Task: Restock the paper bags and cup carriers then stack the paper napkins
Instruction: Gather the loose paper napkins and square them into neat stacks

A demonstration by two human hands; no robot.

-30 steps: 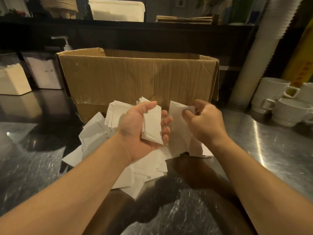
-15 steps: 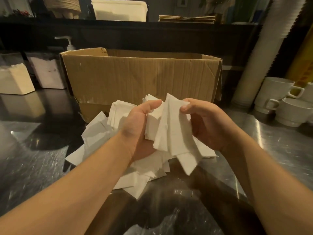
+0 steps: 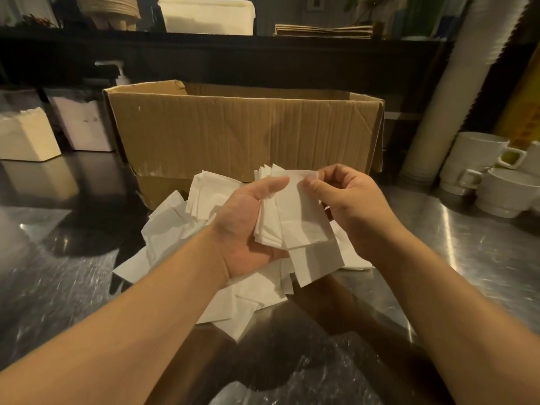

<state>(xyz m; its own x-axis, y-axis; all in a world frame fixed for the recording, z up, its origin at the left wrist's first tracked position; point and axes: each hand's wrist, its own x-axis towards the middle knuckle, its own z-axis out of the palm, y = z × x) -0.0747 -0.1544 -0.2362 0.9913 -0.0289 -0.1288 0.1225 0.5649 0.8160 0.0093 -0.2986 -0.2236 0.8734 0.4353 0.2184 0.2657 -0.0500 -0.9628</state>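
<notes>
A loose heap of white paper napkins [image 3: 175,232] lies on the steel counter in front of a brown cardboard box [image 3: 242,133]. My left hand [image 3: 245,226] is palm up above the heap and holds a small stack of napkins [image 3: 270,226] upright. My right hand [image 3: 347,206] pinches the top edge of one napkin [image 3: 304,217] between thumb and forefinger, laid against the front of that stack. Flat brown paper bags [image 3: 323,30] lie on the dark shelf behind. Cup carriers [image 3: 109,8] sit stacked at the shelf's left.
White mugs [image 3: 491,173] stand stacked at the right, beside a tall column of white cups [image 3: 455,92]. Two white napkin blocks [image 3: 26,135] and a pump bottle [image 3: 118,74] stand at the left. A white container [image 3: 207,14] sits on the shelf. The steel counter [image 3: 58,273] reflects light.
My right hand lifted a napkin off the heap, brought it to the stack in my left hand and now holds it flat against the stack's front.
</notes>
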